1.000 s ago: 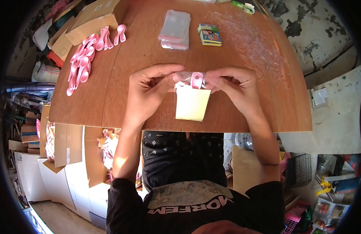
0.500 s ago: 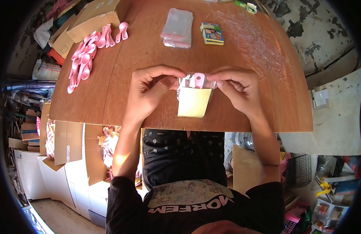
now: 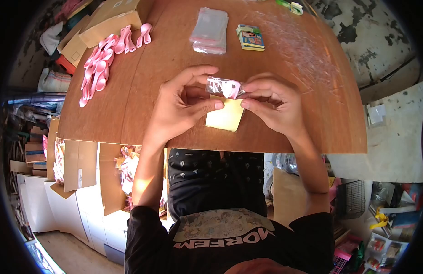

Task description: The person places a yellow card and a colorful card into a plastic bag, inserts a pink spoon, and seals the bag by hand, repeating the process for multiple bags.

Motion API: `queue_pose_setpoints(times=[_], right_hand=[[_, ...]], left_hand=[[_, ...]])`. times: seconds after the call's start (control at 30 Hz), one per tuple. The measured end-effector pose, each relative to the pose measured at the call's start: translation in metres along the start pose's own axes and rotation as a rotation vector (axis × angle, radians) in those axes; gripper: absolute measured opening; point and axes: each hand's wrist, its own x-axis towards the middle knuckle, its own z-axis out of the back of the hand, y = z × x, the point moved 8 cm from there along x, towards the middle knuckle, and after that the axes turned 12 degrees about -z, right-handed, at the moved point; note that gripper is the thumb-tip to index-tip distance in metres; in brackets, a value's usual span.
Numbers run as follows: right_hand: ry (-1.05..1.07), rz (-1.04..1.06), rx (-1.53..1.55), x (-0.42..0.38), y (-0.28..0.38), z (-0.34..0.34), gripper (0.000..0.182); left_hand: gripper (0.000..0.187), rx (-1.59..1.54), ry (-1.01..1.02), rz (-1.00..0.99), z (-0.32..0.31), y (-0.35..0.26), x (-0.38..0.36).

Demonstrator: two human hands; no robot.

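I have a small clear bag (image 3: 223, 86) pinched between both hands above the wooden surface (image 3: 143, 91), about the middle of its near half. My left hand (image 3: 184, 107) comes in from 9 o'clock: its grip is closed on the bag's left end, with the thumb pressed on the near side and the index finger stretched over the top. My right hand (image 3: 271, 102) comes in from 3 o'clock, and its grip is closed on the bag's right end, fingertips bunched tight against the plastic. Inside the bag, toward its right end, sits a pink spoon (image 3: 232, 89); I can only see part of it through the crinkled film. A pale yellow card (image 3: 225, 116) hangs from the bag at 6 o'clock, flat and slightly tilted; I cannot tell whether it lies inside the film or behind it.

At 10 o'clock from my hands, well apart, a heap of loose pink spoons (image 3: 99, 68) spreads along the surface's left edge, just beside a cardboard box (image 3: 111, 20). At 12 o'clock lies a stack of empty clear bags (image 3: 210, 29), and just to its right a small colourful box (image 3: 251, 37). At 1 o'clock a scatter of clear film strips (image 3: 303, 50) glints on the wood.
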Motion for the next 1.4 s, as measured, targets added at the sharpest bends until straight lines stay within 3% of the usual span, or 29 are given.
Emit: queue_pose_setpoints(times=[0.03,0.1,0.17,0.3,0.37,0.43,0.5,0.53,0.57,0.67,0.7,0.77,0.87,0.97,1.03,1.07,1.1,1.17,1.23,1.3,1.37,1.4], right_hand=[[0.007,-0.001,0.006,-0.001,0.001,-0.001,0.025],[0.059,-0.092,-0.027,-0.005,-0.001,-0.008,0.034],[0.05,-0.118,0.018,-0.008,0.003,-0.01,0.037],[0.029,-0.114,-0.055,-0.011,0.007,-0.004,0.042],[0.035,-0.129,-0.068,-0.014,0.007,-0.004,0.041],[0.076,-0.134,-0.153,-0.017,0.008,-0.007,0.036],[0.096,-0.126,-0.223,-0.017,0.01,-0.01,0.034],[0.114,-0.116,-0.297,-0.017,0.012,-0.013,0.031],[0.123,-0.117,-0.29,-0.017,0.013,-0.015,0.031],[0.162,-0.084,-0.389,-0.018,0.021,-0.033,0.03],[0.156,-0.027,-0.435,-0.02,0.028,-0.04,0.032],[0.167,0.042,-0.471,-0.019,0.041,-0.056,0.034],[0.169,0.377,-0.531,-0.026,0.073,-0.084,0.042],[0.171,0.329,-0.714,-0.021,0.092,-0.107,0.057],[0.154,0.323,-0.825,-0.026,0.078,-0.13,0.065],[0.135,0.333,-0.918,-0.029,0.074,-0.145,0.066],[0.117,0.343,-1.011,-0.031,0.07,-0.157,0.066],[0.255,0.525,-1.159,-0.041,0.053,-0.179,0.069],[0.213,0.541,-1.192,-0.036,0.045,-0.164,0.07],[0.138,0.526,-0.939,-0.025,0.044,-0.127,0.068],[0.112,0.347,-1.039,0.0,0.02,-0.08,0.062],[0.053,0.261,-1.12,0.012,0.001,-0.051,0.055]], left_hand=[[0.036,0.005,-0.007,0.003,0.003,0.0,-0.002],[0.054,0.033,0.094,0.109,0.005,0.007,-0.012],[0.047,0.033,0.099,0.155,0.014,-0.007,-0.037],[0.037,0.189,0.492,0.078,0.038,-0.038,-0.103],[0.036,0.297,0.336,0.363,0.08,-0.011,-0.155],[0.041,0.512,0.151,0.569,0.122,0.007,-0.188],[0.051,1.116,0.248,0.5,0.159,0.014,-0.22],[0.059,1.234,0.279,0.566,0.173,0.02,-0.247],[0.058,1.367,0.402,0.778,0.175,0.019,-0.259],[0.034,0.89,0.344,0.735,0.136,0.011,-0.227],[0.026,0.816,0.462,0.474,0.099,-0.013,-0.192],[0.025,0.686,0.513,0.266,0.051,-0.04,-0.149],[0.023,0.803,0.589,-0.073,-0.002,-0.06,-0.09],[0.028,0.836,0.652,-0.046,-0.025,-0.024,-0.057],[0.042,0.57,0.479,-0.302,-0.032,-0.007,-0.05],[0.051,1.028,0.537,-0.476,-0.053,-0.021,-0.035],[0.051,1.011,0.549,-0.51,-0.064,-0.018,-0.023],[0.054,0.925,0.717,-0.393,-0.083,0.008,-0.001],[0.057,0.86,0.726,-0.403,-0.076,0.008,-0.006],[0.058,0.95,0.657,-0.491,-0.058,-0.012,-0.019],[0.051,0.91,0.758,-0.031,-0.04,0.0,-0.022],[0.046,1.033,0.798,-0.245,-0.041,-0.001,-0.023]])
